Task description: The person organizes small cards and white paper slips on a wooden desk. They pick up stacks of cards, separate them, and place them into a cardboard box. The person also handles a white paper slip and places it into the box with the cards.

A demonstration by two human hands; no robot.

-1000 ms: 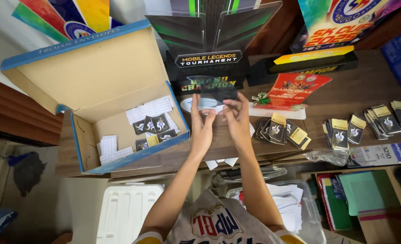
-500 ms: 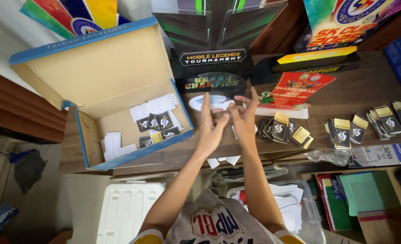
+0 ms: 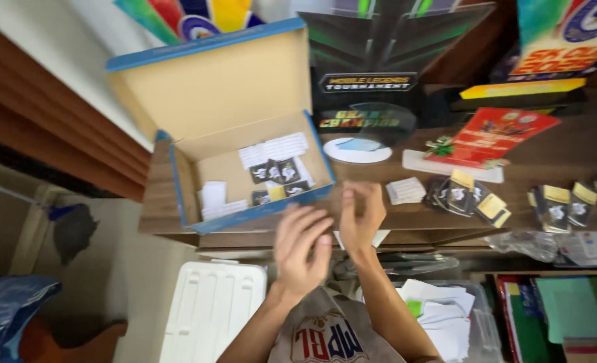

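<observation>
Here we see both hands drawn back from the table's far side toward its near edge: left hand (image 3: pixel 303 250) and right hand (image 3: pixel 360 214) apart, fingers loose, nothing visibly held, w/ the open box (image 3: pixel 244 168) at 11 o'clock and small dark packets (image 3: pixel 465 199) at 2 o'clock.

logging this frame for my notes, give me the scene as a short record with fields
left hand: raised near the shelf edge, fingers spread, holding nothing that shows
right hand: raised beside it, blurred, contents cannot be told
box: open, blue-edged cardboard, lid up, on the wooden shelf
in box: small dark packets and white slips
right of hands: fanned dark packets with yellow tops
below shelf: white plastic lid
</observation>
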